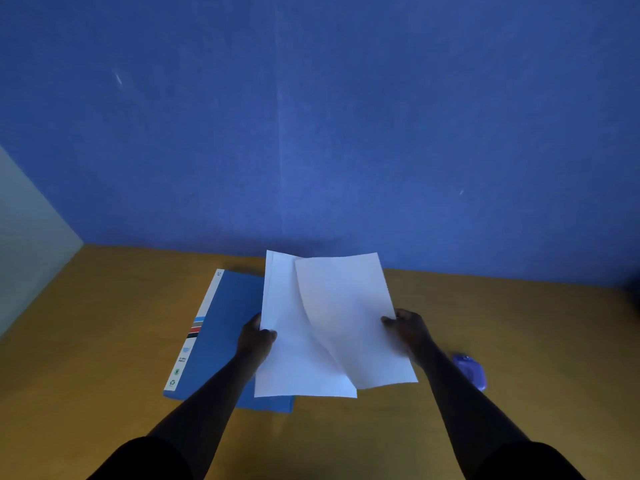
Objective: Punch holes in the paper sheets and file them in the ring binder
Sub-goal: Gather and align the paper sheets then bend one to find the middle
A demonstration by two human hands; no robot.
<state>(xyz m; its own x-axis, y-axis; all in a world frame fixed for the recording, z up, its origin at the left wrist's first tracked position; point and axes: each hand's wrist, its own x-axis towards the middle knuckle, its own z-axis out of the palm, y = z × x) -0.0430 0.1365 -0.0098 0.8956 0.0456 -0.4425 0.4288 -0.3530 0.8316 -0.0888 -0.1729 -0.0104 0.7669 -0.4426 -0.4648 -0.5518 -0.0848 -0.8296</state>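
Both hands hold white paper sheets [329, 323] above the table. My left hand [256, 336] grips the left edge of the stack. My right hand [405, 329] pinches the right edge of the top sheet, which curls up away from the sheets under it. A closed blue ring binder [221, 327] with a white spine lies flat on the table, partly under the paper and my left hand. A small purple hole punch [471, 370] sits on the table to the right, just beyond my right forearm.
The yellow-brown table [104, 358] meets a blue wall [311, 133] at the back. A pale wall [27, 244] stands at the far left.
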